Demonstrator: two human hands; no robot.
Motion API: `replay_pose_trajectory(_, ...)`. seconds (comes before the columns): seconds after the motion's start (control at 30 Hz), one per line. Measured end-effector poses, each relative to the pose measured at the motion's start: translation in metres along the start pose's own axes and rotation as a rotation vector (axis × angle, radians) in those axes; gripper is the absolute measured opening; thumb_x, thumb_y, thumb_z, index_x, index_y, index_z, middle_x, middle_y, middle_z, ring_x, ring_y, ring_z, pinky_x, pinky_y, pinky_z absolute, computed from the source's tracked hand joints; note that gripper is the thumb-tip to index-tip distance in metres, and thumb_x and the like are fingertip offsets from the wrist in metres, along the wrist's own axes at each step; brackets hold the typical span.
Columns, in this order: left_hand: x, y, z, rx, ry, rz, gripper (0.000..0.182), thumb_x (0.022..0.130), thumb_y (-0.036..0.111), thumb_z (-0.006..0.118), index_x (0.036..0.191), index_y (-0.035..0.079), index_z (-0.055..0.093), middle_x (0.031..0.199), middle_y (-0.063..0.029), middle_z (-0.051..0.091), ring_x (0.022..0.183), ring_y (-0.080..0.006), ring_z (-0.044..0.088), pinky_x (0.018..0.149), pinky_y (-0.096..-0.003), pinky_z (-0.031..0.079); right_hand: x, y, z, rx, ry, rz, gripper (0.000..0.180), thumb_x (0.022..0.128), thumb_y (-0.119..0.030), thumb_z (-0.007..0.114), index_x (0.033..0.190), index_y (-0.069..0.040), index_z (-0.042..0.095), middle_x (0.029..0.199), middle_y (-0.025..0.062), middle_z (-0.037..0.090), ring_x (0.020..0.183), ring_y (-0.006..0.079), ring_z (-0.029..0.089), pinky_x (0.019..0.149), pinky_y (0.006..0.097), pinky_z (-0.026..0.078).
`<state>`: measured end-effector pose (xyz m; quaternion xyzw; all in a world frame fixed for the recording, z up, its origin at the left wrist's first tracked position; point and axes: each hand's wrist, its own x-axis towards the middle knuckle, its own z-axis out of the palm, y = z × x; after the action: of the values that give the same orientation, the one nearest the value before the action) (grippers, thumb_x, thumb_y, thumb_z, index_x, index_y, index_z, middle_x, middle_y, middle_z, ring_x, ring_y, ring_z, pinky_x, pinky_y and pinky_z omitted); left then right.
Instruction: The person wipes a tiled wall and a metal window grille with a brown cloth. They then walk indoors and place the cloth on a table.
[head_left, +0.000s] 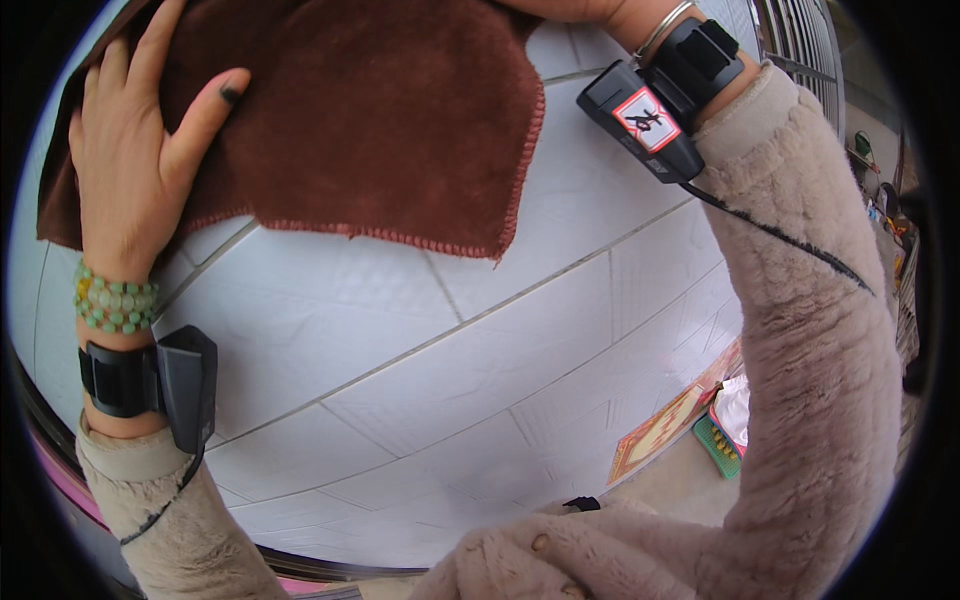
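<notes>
A brown cloth with a stitched reddish edge lies against white tiles, its upper part cut off by the picture's top edge. My left hand rests on the cloth's left side, palm down, with the thumb spread away from the fingers. A green bead bracelet circles that wrist. At the cloth's upper right is my right hand, mostly beyond the top edge; its fingers are hidden, so whether it grips the cloth does not show. Both wrists carry black strapped devices with cables.
White tiles with grey joints surround the cloth. Metal bars stand at the upper right. A patterned panel and a green plastic basket lie at the lower right, beside my right sleeve.
</notes>
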<state>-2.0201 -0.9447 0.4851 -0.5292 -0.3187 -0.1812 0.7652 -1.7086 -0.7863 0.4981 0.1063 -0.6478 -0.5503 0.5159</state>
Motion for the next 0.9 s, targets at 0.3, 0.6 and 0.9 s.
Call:
replay_pose_trajectory(0.3,0.018,0.054,-0.019,0.003,0.05,0.079,0.077,0.087,0.066,0.062,0.15,0.024,0.049,0.125,-0.0163,0.057,0.114,-0.0336,0.053,0.096,-0.0466,0.041,-0.045,-0.051,-0.056,-0.048,-0.271,0.278,0.065,0.096,-0.046,0.056,0.145,-0.004,0.05,0.154,0.0242,0.042,0.141,0.0418,0.041,0.118,0.0495,0.029)
replay_pose_trajectory(0.6,-0.036,0.17,-0.039,-0.682,-0.221,0.026,0.075,0.071,0.051,0.079,0.139,0.028,0.059,0.137,-0.0136,0.051,0.125,-0.0365,0.045,0.101,-0.0632,0.033,-0.175,-0.206,-0.091,-0.095,-0.367,0.647,0.061,0.097,-0.053,0.05,0.132,-0.004,0.055,0.154,0.0256,0.041,0.144,0.0472,0.035,0.117,0.0609,0.026)
replay_pose_trajectory(0.9,-0.236,0.24,-0.084,-1.413,-0.168,0.012,0.045,0.079,0.0,0.061,0.123,0.008,0.068,0.1,-0.0076,0.059,0.087,-0.0231,0.057,0.073,-0.0316,0.048,-0.171,-0.489,-0.106,0.2,-0.767,1.129,0.063,0.074,-0.025,0.076,0.125,0.003,0.052,0.144,0.0339,0.039,0.141,0.0567,0.031,0.114,0.07,0.026)
